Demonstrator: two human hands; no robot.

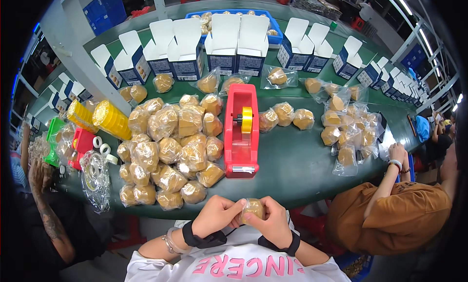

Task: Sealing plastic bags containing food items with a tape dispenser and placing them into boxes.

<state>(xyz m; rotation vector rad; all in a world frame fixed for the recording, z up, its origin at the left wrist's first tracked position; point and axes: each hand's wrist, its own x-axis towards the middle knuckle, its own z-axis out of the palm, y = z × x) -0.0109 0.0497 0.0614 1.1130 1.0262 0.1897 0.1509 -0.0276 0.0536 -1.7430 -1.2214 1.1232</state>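
Close to my body, beyond the table's near edge, I hold a tan, blocky lump wrapped in transparent film [254, 211]. My left hand [219, 216] pinches it from one side, and my right hand [274, 222] grips the other with its thumb across the front. What the lump is made of cannot be told. Ahead of my hands stands a red tape dispenser [241, 158] carrying a yellow tape roll [247, 120]. To its left, many similar wrapped lumps [170, 150] are heaped. A short row of wrapped lumps [283, 114] lies to its right.
More bagged lumps [347, 155] lie at right on the green table [292, 160]. Open blue-and-white boxes [222, 53] line the back, before a blue crate [275, 26]. Yellow tape rolls [109, 116] stand left. Co-workers sit at left and right, one in a brown shirt [395, 216].
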